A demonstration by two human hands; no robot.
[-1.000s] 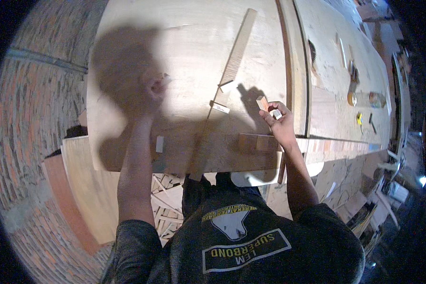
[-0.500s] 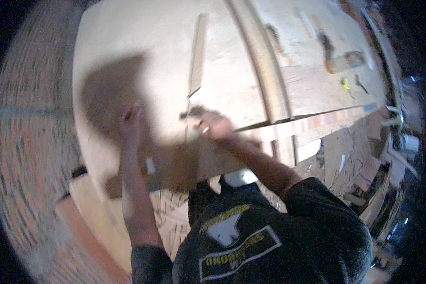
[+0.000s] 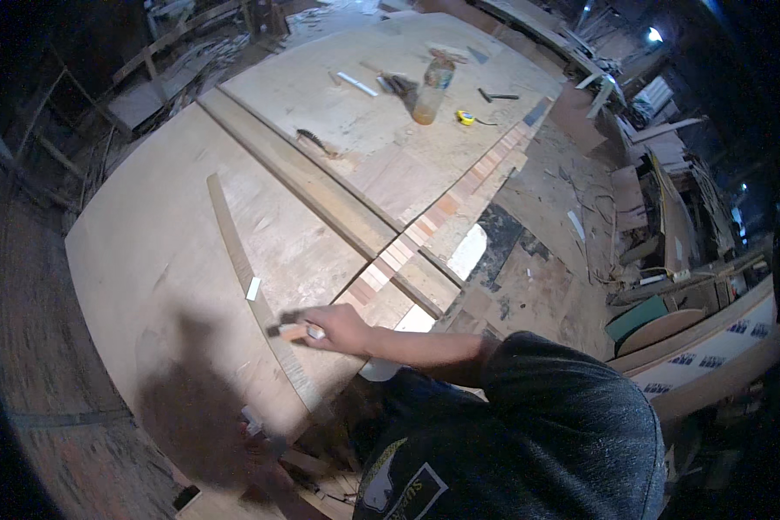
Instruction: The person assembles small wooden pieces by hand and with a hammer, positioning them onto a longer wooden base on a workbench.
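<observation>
My right hand (image 3: 342, 329) is closed around a small tan piece with a dark end (image 3: 288, 331), too blurred to name. It is just above the near part of a long thin wooden strip (image 3: 227, 217) lying on the pale board tabletop (image 3: 147, 251). A small white piece (image 3: 253, 289) rests across the strip. My left hand (image 3: 264, 451) is in deep shadow by the near edge of the board. Beside its fingers shows a small whitish and reddish object (image 3: 251, 422); whether the hand grips it is unclear.
A framed wooden panel (image 3: 312, 186) crosses the board. Beyond it are a brush (image 3: 316, 140), a bottle of amber liquid (image 3: 426, 100), a yellow tape measure (image 3: 465, 118) and a dark hammer-shaped tool (image 3: 497, 95). Boards and offcuts (image 3: 667, 208) are piled at the right.
The view has swung round, showing more of the bench and floor. My left hand has gone from over the board to its near edge. My right hand still holds the small piece.
</observation>
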